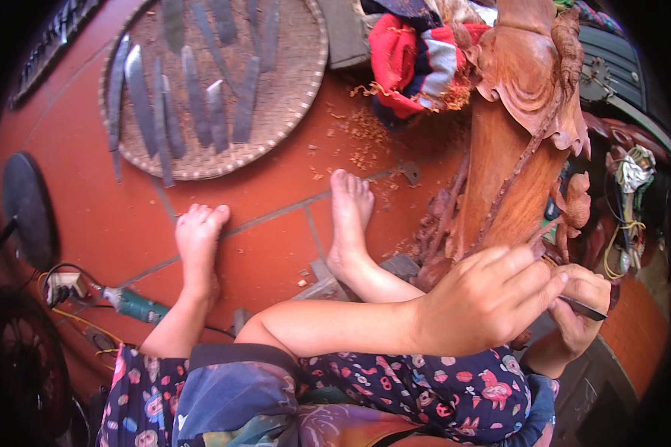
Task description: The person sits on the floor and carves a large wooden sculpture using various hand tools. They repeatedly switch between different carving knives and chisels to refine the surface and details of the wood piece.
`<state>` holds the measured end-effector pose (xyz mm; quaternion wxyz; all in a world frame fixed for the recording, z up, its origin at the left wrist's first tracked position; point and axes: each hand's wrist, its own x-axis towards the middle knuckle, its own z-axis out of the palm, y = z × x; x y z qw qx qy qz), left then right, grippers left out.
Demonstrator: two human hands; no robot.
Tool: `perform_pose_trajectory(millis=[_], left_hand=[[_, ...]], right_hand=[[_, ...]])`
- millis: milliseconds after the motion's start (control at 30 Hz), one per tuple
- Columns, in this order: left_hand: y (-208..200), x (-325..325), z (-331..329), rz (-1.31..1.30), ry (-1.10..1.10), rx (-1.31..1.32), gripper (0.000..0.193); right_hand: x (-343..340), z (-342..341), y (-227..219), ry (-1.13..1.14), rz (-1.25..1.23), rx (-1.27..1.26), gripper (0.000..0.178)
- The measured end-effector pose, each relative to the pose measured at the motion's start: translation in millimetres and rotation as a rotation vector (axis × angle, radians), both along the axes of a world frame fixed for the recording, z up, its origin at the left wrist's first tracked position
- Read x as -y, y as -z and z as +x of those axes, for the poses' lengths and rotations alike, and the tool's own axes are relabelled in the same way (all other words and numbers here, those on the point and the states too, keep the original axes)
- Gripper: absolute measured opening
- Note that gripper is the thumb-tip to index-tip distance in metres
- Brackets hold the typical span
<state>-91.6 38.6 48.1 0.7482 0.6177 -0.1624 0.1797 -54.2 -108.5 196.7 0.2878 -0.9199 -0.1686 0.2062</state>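
Observation:
A tall reddish-brown wood carving (pixel 503 175) with ruffled relief leans at the right, its lower end by my hands. My right hand (pixel 578 309) is closed round a thin dark carving chisel (pixel 585 307), whose flat metal end sticks out past the fingers. Reaching across from the left, my left hand (pixel 484 298) is closed too, its fingertips meeting the same chisel beside the right hand. The chisel's other end is hidden behind the fingers, close against the carved wood.
A round woven tray (pixel 276 145) with several flat metal blades (pixel 194 97) lies on the red tiled floor. Wood shavings (pixel 361 127) are scattered near a red and blue cloth (pixel 395 63). A green power tool (pixel 142 305) and a power strip (pixel 65 287) with cords lie at the left.

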Motion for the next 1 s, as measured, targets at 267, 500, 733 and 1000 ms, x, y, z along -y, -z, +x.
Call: perform_pose_trajectory(millis=[267,500,733,1000], left_hand=[[34,-83,43,0.239,-0.228,-0.145,0.009],[190,-136,120,0.765,-0.589,-0.742,0.024],[211,-132,110,0.671,-0.514,-0.54,0.018],[197,-207,75,1.189,-0.622,-1.048,0.039]], right_hand=[[2,-10,15,0.083,-0.116,0.079,0.046],[-9,-9,16,-0.215,-0.198,-0.01,0.029],[-2,-13,16,-0.214,-0.257,-0.037,0.026],[2,-7,15,-0.269,-0.223,-0.08,0.028]])
